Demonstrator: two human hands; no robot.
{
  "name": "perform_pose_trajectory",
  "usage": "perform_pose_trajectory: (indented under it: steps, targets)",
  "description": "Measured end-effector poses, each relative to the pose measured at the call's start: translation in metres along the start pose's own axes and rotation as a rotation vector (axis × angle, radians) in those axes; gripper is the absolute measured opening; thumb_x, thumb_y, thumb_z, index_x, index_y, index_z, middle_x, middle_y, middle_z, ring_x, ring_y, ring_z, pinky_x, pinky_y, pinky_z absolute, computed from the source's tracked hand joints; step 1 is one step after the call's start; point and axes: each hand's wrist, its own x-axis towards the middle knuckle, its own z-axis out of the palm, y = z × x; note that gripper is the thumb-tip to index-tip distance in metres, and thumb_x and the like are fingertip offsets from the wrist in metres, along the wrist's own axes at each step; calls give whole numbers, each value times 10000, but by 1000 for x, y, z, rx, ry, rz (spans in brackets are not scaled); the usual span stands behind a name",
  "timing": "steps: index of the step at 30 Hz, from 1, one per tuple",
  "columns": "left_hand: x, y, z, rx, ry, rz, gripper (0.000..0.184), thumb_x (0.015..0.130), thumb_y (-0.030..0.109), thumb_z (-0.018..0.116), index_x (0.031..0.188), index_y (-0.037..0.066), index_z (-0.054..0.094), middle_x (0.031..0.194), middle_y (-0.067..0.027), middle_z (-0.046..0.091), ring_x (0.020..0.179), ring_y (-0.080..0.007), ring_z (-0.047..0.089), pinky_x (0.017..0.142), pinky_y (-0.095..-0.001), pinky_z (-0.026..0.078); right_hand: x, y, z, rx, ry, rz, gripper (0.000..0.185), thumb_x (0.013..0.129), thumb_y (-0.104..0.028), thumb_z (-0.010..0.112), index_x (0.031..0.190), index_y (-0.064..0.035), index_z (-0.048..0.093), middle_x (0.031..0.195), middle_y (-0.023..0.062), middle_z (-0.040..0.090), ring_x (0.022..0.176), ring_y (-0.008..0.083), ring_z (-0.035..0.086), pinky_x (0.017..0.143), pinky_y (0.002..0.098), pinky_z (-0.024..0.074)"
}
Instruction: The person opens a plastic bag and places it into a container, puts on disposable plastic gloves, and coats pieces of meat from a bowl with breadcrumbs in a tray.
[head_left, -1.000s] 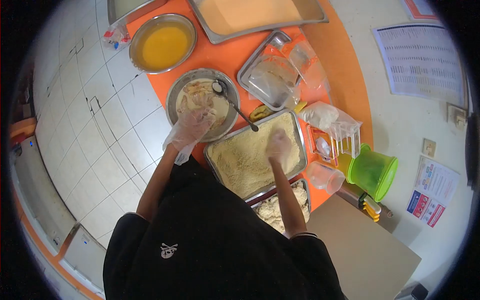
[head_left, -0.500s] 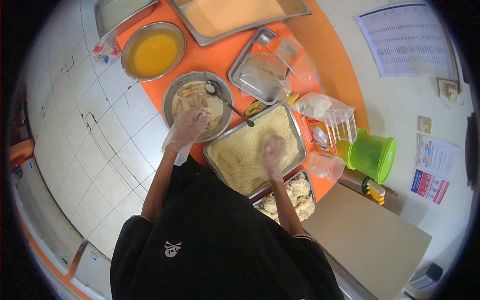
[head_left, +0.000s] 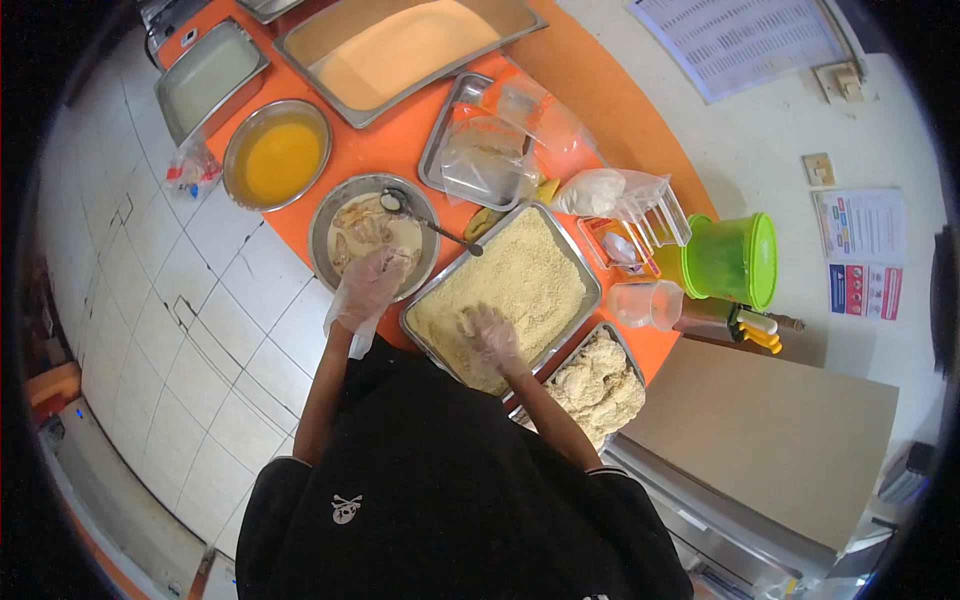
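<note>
My left hand [head_left: 370, 287], in a clear plastic glove, hangs over the near side of a round metal bowl [head_left: 318, 232]. Pale liquid and raw-looking meat pieces [head_left: 362, 224] are in the bowl. The left fingers look loosely stretched out, with nothing visible in them. A dark spoon [head_left: 438, 226] leans across the bowl's rim, its head holding white stuff. My gloved right hand [head_left: 490, 338] lies on pale crumbs [head_left: 530, 265] in a metal tray [head_left: 592, 290], fingers spread. Beside that tray, a smaller tray holds coated lumpy pieces [head_left: 597, 385].
Farther along the orange table stand a bowl of yellow liquid [head_left: 280, 155], a large pan of orange-tinted contents [head_left: 410, 50] and a pan of whitish liquid [head_left: 210, 80]. Plastic bags [head_left: 490, 150] lie on another tray. To the right are a clear cup [head_left: 645, 303], a green tub [head_left: 735, 260] and knives [head_left: 760, 335].
My right hand has moved left and nearer to me across the crumbs. My left hand has drawn back slightly toward the bowl's near rim. The camera view has shifted.
</note>
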Motion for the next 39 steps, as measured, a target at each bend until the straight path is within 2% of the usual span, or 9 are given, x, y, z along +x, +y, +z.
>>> perform_pose_trajectory:
  steps: [6,11,18,20,25,30,32,33,39]
  targets:
    - [-5,11,-4,-130,2,-52,292,914,211,553,1096,4,647,866,-73,682,806,-129,630,743,-299,495,32,20,-67,334,80,348,234,819,-211,648,1000,-75,587,997,159,610,908,361,601,764,432,498]
    - [-5,7,-2,-22,-37,-107,294,906,197,551,1109,5,645,882,-79,680,813,-136,630,756,-304,495,43,38,-64,87,245,355,472,917,-273,565,1340,-79,489,1218,183,581,1106,382,540,973,475,400]
    - [-7,6,0,-75,50,-25,292,912,207,537,1097,13,653,902,-126,691,822,-187,643,760,-324,497,19,69,-55,-281,185,345,535,977,-394,430,1398,-64,425,1379,181,477,1283,341,432,1097,436,302]
    - [-1,11,-2,8,18,-69,302,916,224,537,1098,11,650,899,-142,687,823,-205,649,759,-334,498,51,67,-76,159,89,545,489,992,-387,398,1353,-68,486,1355,183,506,1270,344,452,1084,428,311]
    - [10,22,-7,2,44,-99,298,880,244,586,1085,38,652,885,-193,682,855,-293,689,749,-372,511,94,52,-81,153,-39,657,481,982,-429,390,1137,-33,613,1071,209,637,1056,407,570,913,497,432]
    - [9,18,-3,-23,44,-203,296,930,249,552,1081,14,652,845,-93,676,772,-161,615,729,-326,491,97,85,-57,65,11,545,477,953,-450,452,1012,-12,633,959,251,649,874,440,606,789,514,479]
    - [9,17,-1,-45,43,-172,295,936,250,551,1091,20,652,851,-73,675,780,-136,603,735,-316,488,103,90,-59,429,-39,688,460,962,-432,433,938,-20,634,833,232,655,793,448,619,726,531,478]
    - [11,15,0,-77,57,-125,294,942,252,551,1101,26,652,856,-54,674,789,-112,591,742,-306,485,100,93,-43,262,129,565,468,969,-436,407,921,-24,625,806,226,651,784,439,624,706,533,475]
    - [24,30,2,9,1,-243,348,928,340,565,1070,34,652,865,-150,681,816,-258,656,761,-365,494,126,89,-79,185,-173,766,411,996,-342,363,1024,-9,602,946,238,646,924,424,617,812,501,488]
